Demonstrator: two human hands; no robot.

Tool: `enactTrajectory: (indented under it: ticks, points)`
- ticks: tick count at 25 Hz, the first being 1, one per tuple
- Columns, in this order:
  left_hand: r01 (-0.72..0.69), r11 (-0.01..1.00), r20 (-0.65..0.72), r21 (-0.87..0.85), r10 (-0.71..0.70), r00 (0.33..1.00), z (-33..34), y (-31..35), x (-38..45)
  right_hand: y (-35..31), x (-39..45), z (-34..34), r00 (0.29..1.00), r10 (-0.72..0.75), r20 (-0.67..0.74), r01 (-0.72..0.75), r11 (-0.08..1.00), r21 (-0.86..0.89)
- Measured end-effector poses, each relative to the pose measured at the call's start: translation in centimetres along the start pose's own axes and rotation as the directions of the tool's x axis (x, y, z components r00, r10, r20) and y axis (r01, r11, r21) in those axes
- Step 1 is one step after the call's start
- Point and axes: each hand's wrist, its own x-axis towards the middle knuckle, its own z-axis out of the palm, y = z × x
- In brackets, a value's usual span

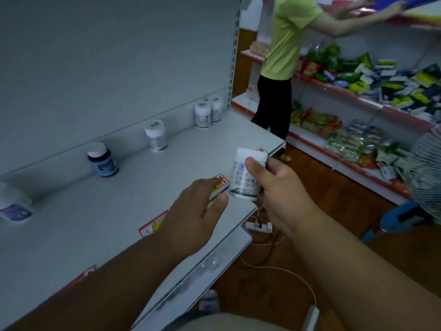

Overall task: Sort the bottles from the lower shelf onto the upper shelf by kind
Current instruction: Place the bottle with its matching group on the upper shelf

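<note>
Grey metal upper shelf (100, 225), dim shop aisle. Right hand (274, 187) grips a white bottle (245, 177) above the shelf's front edge; left hand (198, 211) hovers beside it, fingers loose, holding nothing. Judgement: set it upright with the matching white-capped pair (207, 112) at the far right end (not by the dark bottle (103, 160)). Label print looks Chinese but is too blurred to read; red-yellow price tags (219, 183) likewise.

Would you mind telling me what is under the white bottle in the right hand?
The white bottle, gripped by the right hand, hangs over the shelf front edge. A red price tag shows partly beneath; the left hand covers the rest.
</note>
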Motion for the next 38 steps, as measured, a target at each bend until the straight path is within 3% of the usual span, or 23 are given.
enactTrajectory:
  ticks: [6, 11, 14, 19, 24, 32, 35, 38]
  points:
    - [0.115, 0.974, 0.070, 0.194, -0.131, 0.989, 1.3, -2.1, 10.6, -2.5, 11.7, -2.1, 0.998, 0.025, 0.059, -0.013, 0.980, -0.201]
    - [0.273, 0.758, 0.073, 0.592, -0.388, 0.919, 4.1, -6.3, 17.6, -3.0, 21.6, -2.4, 0.969, -0.009, 0.247, 0.162, 0.777, -0.608]
    - [0.413, 0.635, -0.055, 0.653, -0.504, 0.862, 6.2, -8.2, 21.3, -2.6, 27.4, -1.3, 0.902, 0.073, 0.425, 0.288, 0.632, -0.719]
    - [0.617, 0.469, -0.254, 0.632, -0.627, 0.737, 8.1, -9.9, 24.8, -0.8, 33.7, 0.0, 0.759, 0.131, 0.638, 0.520, 0.468, -0.714]
    - [0.666, 0.438, -0.304, 0.604, -0.646, 0.700, 9.0, -10.0, 26.1, 0.4, 35.3, 0.5, 0.689, 0.065, 0.722, 0.618, 0.468, -0.632]
    - [0.659, 0.427, -0.283, 0.619, -0.661, 0.695, 9.0, -10.0, 26.0, 1.7, 35.3, 0.3, 0.684, -0.003, 0.730, 0.674, 0.387, -0.629]
    - [0.636, 0.472, -0.239, 0.610, -0.656, 0.716, 8.2, -9.7, 25.5, 1.8, 34.0, 0.1, 0.720, -0.059, 0.692, 0.652, 0.401, -0.644]
    - [0.601, 0.570, -0.202, 0.560, -0.610, 0.766, 7.0, -8.4, 23.5, 1.7, 31.3, -0.3, 0.731, -0.218, 0.647, 0.678, 0.341, -0.651]
